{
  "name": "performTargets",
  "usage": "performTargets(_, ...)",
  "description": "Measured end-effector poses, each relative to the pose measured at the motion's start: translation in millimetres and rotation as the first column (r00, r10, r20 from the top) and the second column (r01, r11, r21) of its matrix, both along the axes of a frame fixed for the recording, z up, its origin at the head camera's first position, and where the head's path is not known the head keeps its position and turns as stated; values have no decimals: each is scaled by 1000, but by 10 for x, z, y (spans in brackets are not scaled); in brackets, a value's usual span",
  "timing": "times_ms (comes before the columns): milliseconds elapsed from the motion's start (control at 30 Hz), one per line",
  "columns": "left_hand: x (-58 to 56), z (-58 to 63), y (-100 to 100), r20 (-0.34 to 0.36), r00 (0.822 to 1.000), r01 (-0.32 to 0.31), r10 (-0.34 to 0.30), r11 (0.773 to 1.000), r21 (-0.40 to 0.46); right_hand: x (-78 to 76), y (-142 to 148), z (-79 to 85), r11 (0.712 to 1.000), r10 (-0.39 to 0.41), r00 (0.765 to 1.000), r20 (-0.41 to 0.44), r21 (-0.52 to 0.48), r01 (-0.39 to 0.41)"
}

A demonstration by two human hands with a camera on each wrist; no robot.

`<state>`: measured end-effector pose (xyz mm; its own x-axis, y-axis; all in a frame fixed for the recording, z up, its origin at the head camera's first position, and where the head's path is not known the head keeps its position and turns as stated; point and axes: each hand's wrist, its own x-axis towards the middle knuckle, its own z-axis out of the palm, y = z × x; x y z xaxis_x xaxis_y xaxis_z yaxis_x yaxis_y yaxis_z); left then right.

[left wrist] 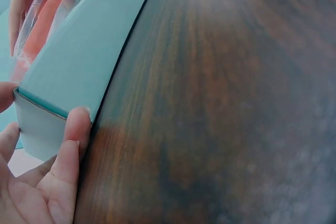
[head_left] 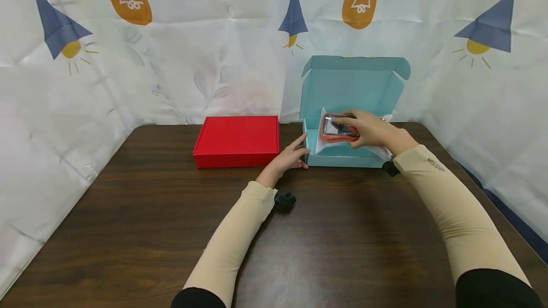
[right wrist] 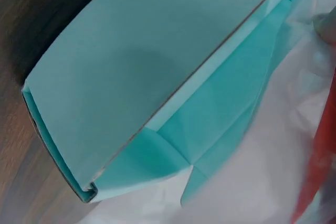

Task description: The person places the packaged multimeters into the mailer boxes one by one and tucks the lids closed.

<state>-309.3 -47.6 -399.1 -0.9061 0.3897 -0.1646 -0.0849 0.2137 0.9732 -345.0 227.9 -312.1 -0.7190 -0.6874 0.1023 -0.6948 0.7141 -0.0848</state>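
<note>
An open light-blue cardboard box [head_left: 342, 160] stands at the back of the table, lid upright. Over it, my right hand [head_left: 371, 129] grips an orange-and-black device [head_left: 330, 125] with a pale screen, wrapped in a clear plastic bag [head_left: 320, 143]. Whether the bag touches the box floor I cannot tell. At the box's left front corner, my left hand [head_left: 288, 159] rests its fingers against the side wall. The left wrist view shows these fingers [left wrist: 79, 124] at the box corner. In the right wrist view, the bag [right wrist: 278, 140] hides part of the box's inside.
A closed red box [head_left: 237, 141] lies just left of the light-blue one, behind my left hand. Both stand on a dark wooden table [head_left: 141, 213]. A patterned cloth [head_left: 252, 70] hangs close behind the raised lid.
</note>
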Motion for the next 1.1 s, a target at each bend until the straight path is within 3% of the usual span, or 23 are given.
performTargets(667,17,15,16,3,1000,-3,3,1000,9,-151,-19,-86,985,174,984,-34,-7,-174)
performTargets(1100,26,12,7,-9,1000,0,0,1000,1,-183,-11,-152,987,157,988,-12,-17,-157)
